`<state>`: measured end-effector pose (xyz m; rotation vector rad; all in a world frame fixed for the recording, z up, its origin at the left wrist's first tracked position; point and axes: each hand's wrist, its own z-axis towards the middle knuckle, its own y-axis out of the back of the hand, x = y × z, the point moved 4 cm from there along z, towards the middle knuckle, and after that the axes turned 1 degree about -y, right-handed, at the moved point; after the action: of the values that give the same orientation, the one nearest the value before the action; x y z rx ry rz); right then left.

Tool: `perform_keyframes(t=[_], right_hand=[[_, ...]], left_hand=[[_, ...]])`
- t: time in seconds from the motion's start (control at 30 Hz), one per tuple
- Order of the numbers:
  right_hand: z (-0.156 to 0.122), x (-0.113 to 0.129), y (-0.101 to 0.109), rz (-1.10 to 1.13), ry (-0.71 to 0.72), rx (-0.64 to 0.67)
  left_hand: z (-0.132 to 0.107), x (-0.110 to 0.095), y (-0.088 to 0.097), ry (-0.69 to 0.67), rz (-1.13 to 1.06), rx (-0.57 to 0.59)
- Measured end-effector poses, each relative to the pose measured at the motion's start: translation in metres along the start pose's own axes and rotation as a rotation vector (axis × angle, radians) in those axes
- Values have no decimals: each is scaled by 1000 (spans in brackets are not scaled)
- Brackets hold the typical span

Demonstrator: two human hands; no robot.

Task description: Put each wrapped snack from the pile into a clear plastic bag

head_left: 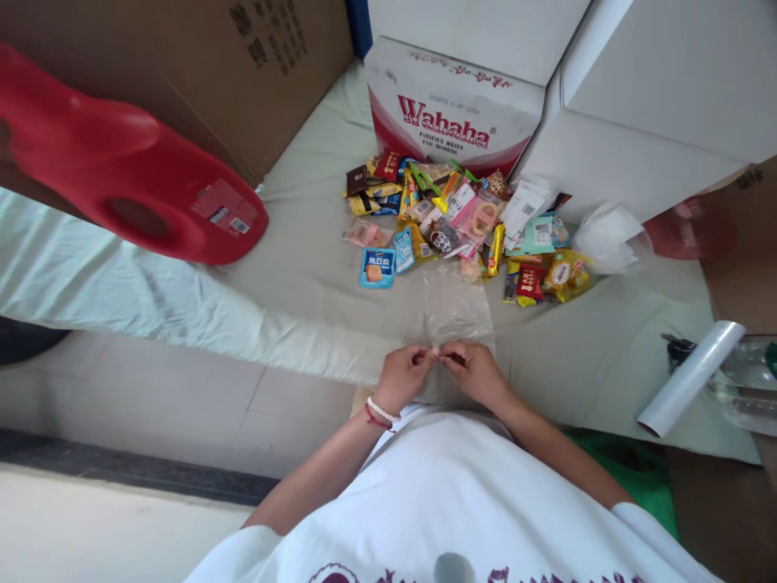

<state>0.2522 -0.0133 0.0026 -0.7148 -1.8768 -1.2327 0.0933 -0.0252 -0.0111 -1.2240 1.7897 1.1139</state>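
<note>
A clear plastic bag [458,308] lies flat on the pale green cloth, its near end reaching toward my body. My left hand [405,374], with a white bead bracelet and a red string at the wrist, pinches the bag between thumb and fingers. Right beside it my right hand [477,371] pinches the same bag, the fingertips of both hands almost touching. Beyond the bag is a heap of small wrapped snacks [443,235], with a blue snack packet [377,267] at its near left and a red packet [529,281] at its right.
A white Wahaha carton [455,121] stands behind the snacks. At left lies a large red jug [133,162] before a brown cardboard box [182,73]. To the right are a crumpled white bag [610,237], a roll of clear film [692,379] and a clear bottle [749,364].
</note>
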Motion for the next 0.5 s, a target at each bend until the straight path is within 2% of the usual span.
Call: perform_keyframes(t=[0.13,0.23,0.37,0.5], right_hand=[[-3,-6,6,480,-189,-36],[-4,-8,12,676,-324,-77],[-6,-8,19,679,-344,-134],[-10,-4,19,575,-248,-95]], left_hand=[[7,-4,-10,64,-340,90],[6,-9,-11,49,-474,135],[6,-9,-9,86,-456,93],[22,-14,-7,52,-407,-37]])
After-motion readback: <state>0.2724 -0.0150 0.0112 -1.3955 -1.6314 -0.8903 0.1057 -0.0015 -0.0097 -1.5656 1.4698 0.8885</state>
